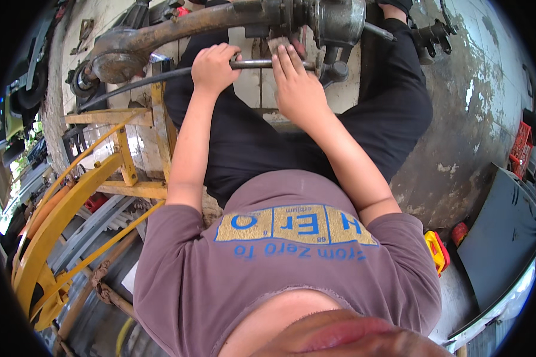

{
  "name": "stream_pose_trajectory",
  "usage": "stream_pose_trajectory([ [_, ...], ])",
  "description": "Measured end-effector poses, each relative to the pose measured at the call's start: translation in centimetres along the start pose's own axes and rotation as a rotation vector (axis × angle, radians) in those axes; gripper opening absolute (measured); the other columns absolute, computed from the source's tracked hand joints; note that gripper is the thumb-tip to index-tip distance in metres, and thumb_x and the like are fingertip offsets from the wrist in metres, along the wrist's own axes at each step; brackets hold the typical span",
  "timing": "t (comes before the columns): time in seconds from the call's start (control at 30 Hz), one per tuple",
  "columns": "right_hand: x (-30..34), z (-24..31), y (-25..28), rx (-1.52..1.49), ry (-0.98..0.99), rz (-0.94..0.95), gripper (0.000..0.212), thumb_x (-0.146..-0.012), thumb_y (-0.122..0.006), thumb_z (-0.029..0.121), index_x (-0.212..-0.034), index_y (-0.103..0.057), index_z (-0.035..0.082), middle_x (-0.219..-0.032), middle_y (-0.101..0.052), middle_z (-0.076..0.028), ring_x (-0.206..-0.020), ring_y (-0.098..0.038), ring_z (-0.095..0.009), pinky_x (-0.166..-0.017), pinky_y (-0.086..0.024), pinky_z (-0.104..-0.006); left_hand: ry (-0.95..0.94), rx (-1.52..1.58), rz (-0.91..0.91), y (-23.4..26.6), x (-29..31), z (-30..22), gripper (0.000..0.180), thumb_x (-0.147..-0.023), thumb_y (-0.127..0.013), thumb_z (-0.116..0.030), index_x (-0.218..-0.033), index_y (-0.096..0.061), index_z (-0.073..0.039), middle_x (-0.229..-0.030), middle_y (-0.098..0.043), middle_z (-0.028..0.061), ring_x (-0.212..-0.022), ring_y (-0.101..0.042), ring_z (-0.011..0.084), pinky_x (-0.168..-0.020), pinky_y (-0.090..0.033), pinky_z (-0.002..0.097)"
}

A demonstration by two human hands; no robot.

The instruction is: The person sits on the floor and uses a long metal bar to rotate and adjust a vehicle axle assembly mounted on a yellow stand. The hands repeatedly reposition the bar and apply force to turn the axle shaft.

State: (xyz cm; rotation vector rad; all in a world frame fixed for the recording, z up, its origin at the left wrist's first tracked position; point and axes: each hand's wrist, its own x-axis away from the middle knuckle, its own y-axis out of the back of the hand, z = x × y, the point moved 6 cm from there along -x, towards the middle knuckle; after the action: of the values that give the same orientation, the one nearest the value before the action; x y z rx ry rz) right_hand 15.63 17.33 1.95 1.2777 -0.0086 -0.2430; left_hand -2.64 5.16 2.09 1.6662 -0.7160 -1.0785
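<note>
A metal rod (pixel 257 63) lies crosswise in front of me, above my lap. My left hand (pixel 214 70) is closed around its left part, beside the black cable-like length (pixel 143 80) that runs off to the left. Over the right part of the rod lies my right hand (pixel 298 89), its fingers pressed together and pointing away from me. A small tan, worn piece like sandpaper (pixel 276 44) sticks out under those fingertips; its underside is hidden. Just beyond both hands stretches a rusty vehicle axle (pixel 190 22) with a round housing (pixel 118 62) at the left.
A grey metal drum-like part (pixel 342 22) and a rounded joint end (pixel 335 72) sit right of the rod. At my left stands a yellow metal frame (pixel 119 157). A dark panel (pixel 494 232) leans at the right, near a red-and-yellow object (pixel 437 253). Worn tile floor (pixel 470 119) lies right.
</note>
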Motion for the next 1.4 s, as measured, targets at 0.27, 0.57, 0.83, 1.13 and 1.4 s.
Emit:
stream_pose_trajectory([
  [0.27, 0.9, 0.8, -0.3, 0.002, 0.006, 0.081, 0.072, -0.099, -0.060, 0.012, -0.167, -0.046, -0.008, -0.180, -0.039, -0.026, -0.169, -0.038, -0.039, -0.107, -0.063, -0.0466, -0.009, 0.010, -0.077, 0.1, 0.8, 0.0, 0.010, -0.086, -0.080, -0.019, -0.095, -0.077, -0.017, -0.089, -0.073, -0.0015, -0.086, -0.073, 0.0225, -0.084, -0.057, 0.0383],
  [0.57, 0.1, 1.1, -0.3, -0.027, 0.025, 0.194, 0.085, -0.092, -0.069, 0.012, -0.170, -0.040, -0.009, -0.182, -0.033, -0.029, -0.171, -0.030, -0.046, -0.125, -0.053, -0.0472, -0.026, 0.011, -0.152, 0.0, 1.6, 0.5, 0.012, -0.080, -0.082, -0.020, -0.088, -0.074, -0.018, -0.086, -0.071, -0.0025, -0.085, -0.072, 0.0196, -0.082, -0.056, 0.0365],
  [0.83, -0.1, 1.0, 0.0, -0.013, 0.047, 0.107, 0.085, -0.091, -0.068, 0.006, -0.170, -0.039, -0.009, -0.179, -0.037, -0.032, -0.168, -0.034, -0.048, -0.132, -0.043, -0.0485, -0.014, 0.039, -0.107, -0.3, 1.0, 0.9, 0.015, -0.078, -0.084, -0.020, -0.092, -0.076, -0.020, -0.090, -0.072, -0.0043, -0.088, -0.074, 0.0189, -0.085, -0.056, 0.0356],
  [1.13, 3.5, -6.2, 8.4, -1.398, -0.292, -0.413, 0.076, -0.092, -0.060, -0.013, -0.166, -0.046, -0.001, -0.157, -0.063, -0.023, -0.146, -0.064, -0.033, -0.121, -0.057, -0.0551, 0.008, 0.032, -0.044, -1.2, 1.5, 0.5, 0.012, -0.085, -0.083, -0.022, -0.095, -0.076, -0.019, -0.091, -0.073, -0.0030, -0.093, -0.075, 0.0193, -0.087, -0.056, 0.0364],
  [1.4, 3.3, -10.6, 3.9, -1.968, -0.567, -0.480, 0.071, -0.100, -0.058, 0.000, -0.169, -0.043, 0.000, -0.154, -0.062, -0.028, -0.137, -0.070, -0.041, -0.113, -0.062, -0.0616, 0.026, 0.071, -0.011, -0.9, 1.4, 0.8, 0.019, -0.085, -0.084, -0.023, -0.102, -0.080, -0.018, -0.098, -0.076, -0.0034, -0.097, -0.076, 0.0203, -0.092, -0.057, 0.0378],
])
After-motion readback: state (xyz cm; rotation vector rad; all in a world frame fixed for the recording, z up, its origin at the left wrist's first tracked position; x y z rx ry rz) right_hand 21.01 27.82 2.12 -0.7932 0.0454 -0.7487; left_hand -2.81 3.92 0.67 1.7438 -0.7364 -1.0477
